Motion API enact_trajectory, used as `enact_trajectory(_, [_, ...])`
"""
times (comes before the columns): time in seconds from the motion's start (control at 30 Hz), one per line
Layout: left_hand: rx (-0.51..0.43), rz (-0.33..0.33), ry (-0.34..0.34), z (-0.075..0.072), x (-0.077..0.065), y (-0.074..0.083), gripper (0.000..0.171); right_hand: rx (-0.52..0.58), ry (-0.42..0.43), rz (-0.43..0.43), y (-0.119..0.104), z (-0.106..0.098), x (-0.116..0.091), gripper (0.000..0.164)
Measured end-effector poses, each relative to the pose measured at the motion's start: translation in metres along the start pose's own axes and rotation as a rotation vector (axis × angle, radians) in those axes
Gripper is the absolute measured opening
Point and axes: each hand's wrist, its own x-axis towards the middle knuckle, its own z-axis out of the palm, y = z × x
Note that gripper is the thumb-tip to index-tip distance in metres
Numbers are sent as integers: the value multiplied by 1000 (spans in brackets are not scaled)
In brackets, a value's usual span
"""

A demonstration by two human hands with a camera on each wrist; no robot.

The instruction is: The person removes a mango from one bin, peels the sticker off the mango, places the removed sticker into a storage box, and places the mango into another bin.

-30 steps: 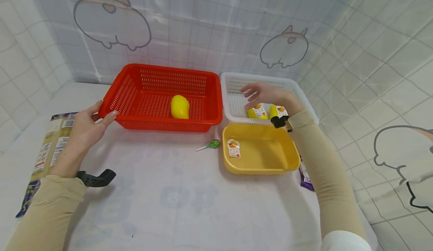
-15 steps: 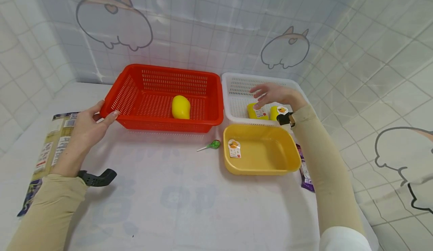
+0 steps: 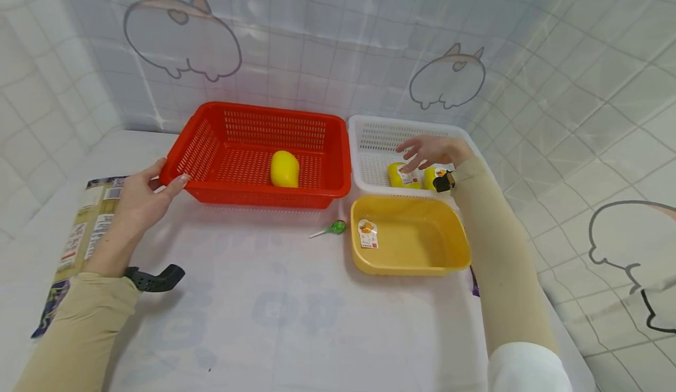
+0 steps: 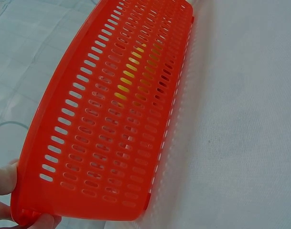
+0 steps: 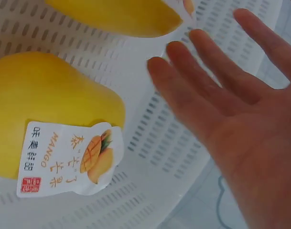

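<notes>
My left hand [image 3: 139, 201] grips the near-left corner of the red basket [image 3: 259, 196], thumb and fingers on opposite sides of its rim. One yellow mango [image 3: 284, 169] lies inside; in the left wrist view its colour shows through the slots. Over the white basket [image 3: 355, 157] reaches my right hand [image 3: 434, 149], fingers spread and holding nothing. Below it lie two mangoes, a left one [image 3: 396, 176] and a right one [image 3: 429, 176]. The right wrist view shows a labelled mango [image 5: 49, 90] and another mango [image 5: 121, 16] beside the extended fingers [image 5: 183, 90].
A yellow plastic tub [image 3: 406, 269] with a mango label [image 3: 368, 234] stands before the white basket. A green lollipop [image 3: 336, 226] lies left of it. A long printed packet [image 3: 79, 245] is under the left forearm; a purple packet [image 3: 475, 283] pokes out by the right sleeve.
My right hand has shifted to the right within the white basket, over the mangoes. My left hand keeps its grip on the red basket's corner.
</notes>
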Motion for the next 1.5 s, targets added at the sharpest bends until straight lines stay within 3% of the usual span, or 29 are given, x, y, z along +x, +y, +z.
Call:
enact_trajectory(0.43, [1, 4, 13, 1, 0, 1, 88, 63, -115, 40, 10, -4, 4, 77])
enact_trajectory(1.07, [-4, -8, 10, 1, -1, 1, 89, 28, -176, 113, 9, 0, 9, 82])
enact_trajectory(1.5, [-13, -4, 7, 0, -1, 1, 89, 21, -242, 102, 9, 3, 13, 89])
